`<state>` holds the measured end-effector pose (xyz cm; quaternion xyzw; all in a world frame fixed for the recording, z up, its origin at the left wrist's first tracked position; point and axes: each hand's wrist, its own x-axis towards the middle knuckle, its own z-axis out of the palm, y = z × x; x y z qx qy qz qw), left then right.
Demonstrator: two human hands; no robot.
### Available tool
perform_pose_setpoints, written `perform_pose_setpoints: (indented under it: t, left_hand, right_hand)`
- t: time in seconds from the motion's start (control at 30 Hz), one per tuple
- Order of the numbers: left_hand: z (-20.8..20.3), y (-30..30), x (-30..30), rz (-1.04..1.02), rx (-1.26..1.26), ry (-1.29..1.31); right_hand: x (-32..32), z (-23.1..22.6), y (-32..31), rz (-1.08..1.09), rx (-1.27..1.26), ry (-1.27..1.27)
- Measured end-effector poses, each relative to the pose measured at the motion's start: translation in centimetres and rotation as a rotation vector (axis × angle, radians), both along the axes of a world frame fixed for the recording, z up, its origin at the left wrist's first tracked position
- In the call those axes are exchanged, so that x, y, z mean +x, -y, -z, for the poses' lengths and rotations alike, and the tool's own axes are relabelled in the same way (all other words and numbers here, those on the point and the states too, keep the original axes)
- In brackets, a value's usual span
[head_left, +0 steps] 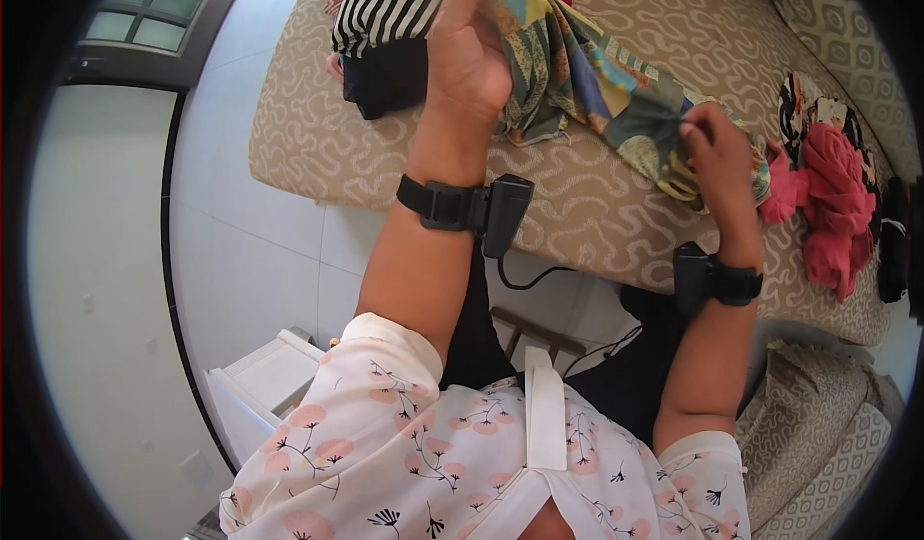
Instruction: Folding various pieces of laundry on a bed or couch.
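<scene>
A patchwork-print cloth garment (587, 83) in green, yellow and blue stretches between my two hands above the beige patterned couch seat (577, 213). My left hand (469, 59) is raised at its left end, closed on the fabric, with most of the fingers hidden behind the palm. Toward the garment's right end, my right hand (717, 150) pinches the cloth between thumb and fingers. Just left of and behind my left hand lies a pile of folded clothes, with a black-and-white striped piece (390, 11) over a black one (385, 76).
At the seat's right side lie a crumpled pinkish-red garment (835, 203) and dark printed clothes (794, 112). Patterned cushions (808, 434) rest at the lower right. A white drawer unit (269, 376) stands at the lower left, near a white door panel (111, 280).
</scene>
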<state>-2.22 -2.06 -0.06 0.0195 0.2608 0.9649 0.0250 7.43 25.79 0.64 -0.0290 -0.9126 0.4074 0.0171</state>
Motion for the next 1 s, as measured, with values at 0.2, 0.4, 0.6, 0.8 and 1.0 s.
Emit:
perform_pose_setpoints:
  t: [0.2,0.4,0.6,0.8,1.0]
  left_hand:
    - [-0.4,-0.2,0.3,0.029,-0.002,-0.003]
    - [-0.5,-0.5,0.5,0.064,-0.025,-0.010]
    - [-2.5,-1.3,1.7,0.065,-0.222,-0.056]
    - [-2.8,-3.0,2.0,0.005,-0.293,-0.036]
    - [-0.2,-3.2,1.8,-0.045,-0.702,-0.180]
  right_hand:
    - [0.1,0.5,-0.8,0.040,-0.111,-0.007]
    - [0.4,0.6,-1.1,-0.302,0.141,-0.018]
    - [0.3,-3.9,-3.9,0.128,-1.325,-0.328]
    - [-0.8,-2.0,-4.7,0.411,-0.703,-0.644]
    - [0.3,0.0,-1.6,0.100,-0.093,-0.052]
